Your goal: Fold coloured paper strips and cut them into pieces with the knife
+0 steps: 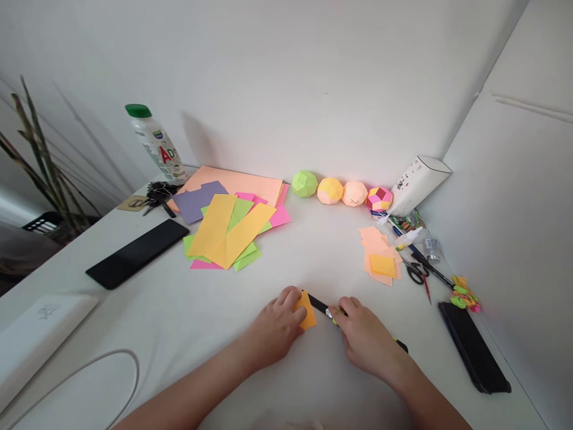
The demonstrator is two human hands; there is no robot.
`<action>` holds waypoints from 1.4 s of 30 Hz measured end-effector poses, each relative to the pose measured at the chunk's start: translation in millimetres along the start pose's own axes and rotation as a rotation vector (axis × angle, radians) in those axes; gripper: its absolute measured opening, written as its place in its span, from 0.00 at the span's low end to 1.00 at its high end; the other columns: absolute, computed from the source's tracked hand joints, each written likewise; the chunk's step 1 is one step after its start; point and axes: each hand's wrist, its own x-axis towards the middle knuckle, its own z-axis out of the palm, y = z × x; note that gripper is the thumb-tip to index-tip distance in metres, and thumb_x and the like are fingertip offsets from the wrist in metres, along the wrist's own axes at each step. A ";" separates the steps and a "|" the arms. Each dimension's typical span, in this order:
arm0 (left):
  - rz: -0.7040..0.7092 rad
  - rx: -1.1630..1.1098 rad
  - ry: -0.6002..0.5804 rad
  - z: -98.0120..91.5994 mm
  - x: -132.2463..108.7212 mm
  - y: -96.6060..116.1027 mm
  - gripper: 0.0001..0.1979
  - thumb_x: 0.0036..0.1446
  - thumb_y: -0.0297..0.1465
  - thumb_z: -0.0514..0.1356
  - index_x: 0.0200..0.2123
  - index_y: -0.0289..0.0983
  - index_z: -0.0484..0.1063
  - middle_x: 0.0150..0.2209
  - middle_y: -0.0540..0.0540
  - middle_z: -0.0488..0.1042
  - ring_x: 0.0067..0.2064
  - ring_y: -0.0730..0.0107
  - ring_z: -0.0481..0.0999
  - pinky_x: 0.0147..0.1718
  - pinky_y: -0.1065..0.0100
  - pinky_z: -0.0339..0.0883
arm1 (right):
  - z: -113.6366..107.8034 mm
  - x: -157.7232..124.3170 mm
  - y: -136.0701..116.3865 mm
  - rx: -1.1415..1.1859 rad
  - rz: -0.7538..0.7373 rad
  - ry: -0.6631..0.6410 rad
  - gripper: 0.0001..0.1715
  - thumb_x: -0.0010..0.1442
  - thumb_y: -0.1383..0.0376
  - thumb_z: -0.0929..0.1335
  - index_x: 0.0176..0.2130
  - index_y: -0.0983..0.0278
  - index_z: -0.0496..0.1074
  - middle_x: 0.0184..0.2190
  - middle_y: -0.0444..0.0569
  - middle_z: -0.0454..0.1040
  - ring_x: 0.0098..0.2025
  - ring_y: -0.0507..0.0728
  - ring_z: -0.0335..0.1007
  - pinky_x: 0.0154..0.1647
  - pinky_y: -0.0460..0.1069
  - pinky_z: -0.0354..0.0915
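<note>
My left hand (278, 325) is closed on a small orange piece of paper (308, 310) near the front middle of the table, its fingers curled over the paper's left side. In my right hand (364, 334) is a snap-off utility knife (317, 303) with a long black blade and a yellow and black handle. The blade points up and left, and its tip is at the paper's upper edge; I cannot tell whether it touches. My fingers hide the middle of the handle, and its end shows past my palm.
Colored paper strips (250, 232) lie at the back left beside a black phone-like slab (138, 254). Several paper polyhedra (304, 184) line the wall. On the right are peach paper pieces (375, 245), scissors (416, 273) and a black case (473, 347). A white cable (136, 364) curves at front left.
</note>
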 end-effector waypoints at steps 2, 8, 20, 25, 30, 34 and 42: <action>0.013 0.017 0.009 -0.2 0.3 0.1 0.06 0.54 0.24 0.59 0.32 0.37 0.63 0.48 0.38 0.62 0.53 0.52 0.63 0.36 0.61 0.72 | 0.4 -0.1 -0.1 -0.001 0.000 0.011 0.38 0.49 0.81 0.61 0.60 0.70 0.62 0.47 0.58 0.66 0.47 0.61 0.61 0.45 0.53 0.65; 0.037 0.051 0.044 -8.7 1.2 2.8 0.05 0.53 0.26 0.60 0.30 0.37 0.65 0.39 0.43 0.66 0.44 0.57 0.66 0.43 0.55 0.69 | 0.6 6.2 -4.6 -0.023 0.023 0.036 0.37 0.50 0.80 0.61 0.60 0.72 0.62 0.47 0.59 0.67 0.48 0.62 0.62 0.45 0.54 0.66; 0.031 -0.074 0.096 -4.5 6.7 -4.7 0.12 0.52 0.35 0.62 0.36 0.37 0.64 0.42 0.42 0.68 0.44 0.58 0.68 0.43 0.57 0.68 | 1.2 -28.0 61.1 0.306 -0.130 0.172 0.34 0.56 0.80 0.56 0.56 0.58 0.67 0.46 0.51 0.68 0.49 0.57 0.61 0.48 0.52 0.65; 0.056 -0.049 0.114 -6.3 6.4 -5.4 0.04 0.53 0.30 0.57 0.33 0.37 0.64 0.41 0.41 0.69 0.42 0.57 0.70 0.41 0.57 0.69 | 1.2 -35.1 60.5 0.319 -0.192 0.098 0.35 0.54 0.81 0.57 0.54 0.58 0.69 0.42 0.50 0.70 0.46 0.58 0.62 0.46 0.52 0.66; 0.084 -0.050 0.104 -9.8 3.7 -5.0 0.07 0.54 0.33 0.57 0.35 0.37 0.66 0.42 0.40 0.69 0.44 0.55 0.70 0.41 0.57 0.68 | 4.8 -34.7 48.6 0.269 -0.221 0.106 0.34 0.51 0.83 0.59 0.52 0.61 0.71 0.41 0.51 0.71 0.43 0.58 0.62 0.43 0.52 0.66; 0.085 -0.041 0.082 -10.1 1.7 -6.6 0.11 0.52 0.35 0.60 0.38 0.37 0.66 0.45 0.40 0.68 0.45 0.55 0.69 0.42 0.56 0.68 | 7.4 -35.5 46.6 0.244 -0.223 0.128 0.35 0.49 0.83 0.59 0.52 0.62 0.72 0.40 0.51 0.71 0.42 0.58 0.62 0.42 0.53 0.66; 0.087 -0.046 0.077 -10.1 2.7 -6.0 0.11 0.54 0.36 0.59 0.39 0.38 0.65 0.45 0.40 0.68 0.45 0.55 0.69 0.43 0.56 0.67 | 9.6 -36.0 44.0 0.227 -0.217 0.162 0.36 0.48 0.84 0.60 0.53 0.63 0.70 0.41 0.52 0.71 0.44 0.59 0.61 0.44 0.53 0.66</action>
